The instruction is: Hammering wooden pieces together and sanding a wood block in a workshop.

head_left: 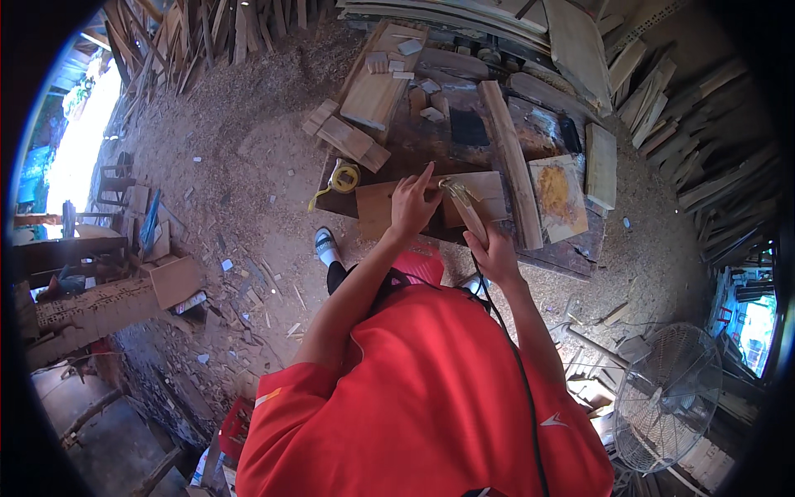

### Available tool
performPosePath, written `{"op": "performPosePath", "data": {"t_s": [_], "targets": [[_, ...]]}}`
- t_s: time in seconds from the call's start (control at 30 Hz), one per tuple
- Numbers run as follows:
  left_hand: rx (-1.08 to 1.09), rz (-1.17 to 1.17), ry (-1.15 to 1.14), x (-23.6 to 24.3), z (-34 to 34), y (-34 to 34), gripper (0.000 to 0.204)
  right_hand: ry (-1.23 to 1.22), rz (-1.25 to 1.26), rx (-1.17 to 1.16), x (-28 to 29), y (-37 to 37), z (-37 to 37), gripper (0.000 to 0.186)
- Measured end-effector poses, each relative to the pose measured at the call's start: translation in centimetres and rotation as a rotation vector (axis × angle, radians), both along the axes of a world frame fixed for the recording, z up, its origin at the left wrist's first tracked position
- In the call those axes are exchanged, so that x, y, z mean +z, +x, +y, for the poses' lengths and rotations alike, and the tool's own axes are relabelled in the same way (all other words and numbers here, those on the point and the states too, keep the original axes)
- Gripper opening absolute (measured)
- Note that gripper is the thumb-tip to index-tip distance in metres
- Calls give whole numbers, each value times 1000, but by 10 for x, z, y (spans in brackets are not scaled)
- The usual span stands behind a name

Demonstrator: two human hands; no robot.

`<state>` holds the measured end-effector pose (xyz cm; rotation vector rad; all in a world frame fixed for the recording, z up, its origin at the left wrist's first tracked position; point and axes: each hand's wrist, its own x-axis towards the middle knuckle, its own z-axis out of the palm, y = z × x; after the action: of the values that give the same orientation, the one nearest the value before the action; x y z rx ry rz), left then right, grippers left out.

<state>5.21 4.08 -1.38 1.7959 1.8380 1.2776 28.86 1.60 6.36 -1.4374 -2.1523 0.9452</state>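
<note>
In my right hand (494,255) is a wooden-handled tool (469,214) with a shiny yellowish head; its exact kind is unclear. The head rests over or just above a flat wooden board (484,189) near the table's front edge. My left hand (412,207) is beside the tool's head, index finger stretched forward and thumb apart. I see nothing held in it. Beneath that hand lies a brown panel (373,207). A yellow tape measure (344,176) sits at the table's left corner.
A long plank (511,166) and a stained square board (560,199) lie to the right on the dark worktable (397,153). Several wood blocks (377,63) sit on a board at the back. A standing fan (669,389) is at lower right. Scraps litter the floor.
</note>
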Motion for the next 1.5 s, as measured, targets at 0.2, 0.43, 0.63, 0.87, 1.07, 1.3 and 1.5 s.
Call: {"op": "performPosePath", "data": {"t_s": [0.2, 0.43, 0.63, 0.87, 1.07, 1.3, 1.5], "targets": [[-13, -17, -8, -2, 1, 1, 71, -43, -40, -41, -11, 0, -4, 49], [-3, -22, 27, -6, 0, 0, 71, -9, 2, -75, -3, -7, -11, 48], [2, -28, 16, -5, 2, 0, 69, -29, -29, -78, -3, -7, -10, 47], [28, 5, -21, -2, 1, 0, 65, -33, -27, -117, -14, -7, -4, 48], [-25, -43, -14, 7, -1, -7, 53, -28, 7, -85, -13, -5, -1, 47], [493, 59, 154, 10, -43, -100, 44, -28, 121, -167, -41, 8, -5, 47], [483, 71, -254, 14, -47, -151, 67, -469, 550, -386, -66, 14, 8, 37]]}}
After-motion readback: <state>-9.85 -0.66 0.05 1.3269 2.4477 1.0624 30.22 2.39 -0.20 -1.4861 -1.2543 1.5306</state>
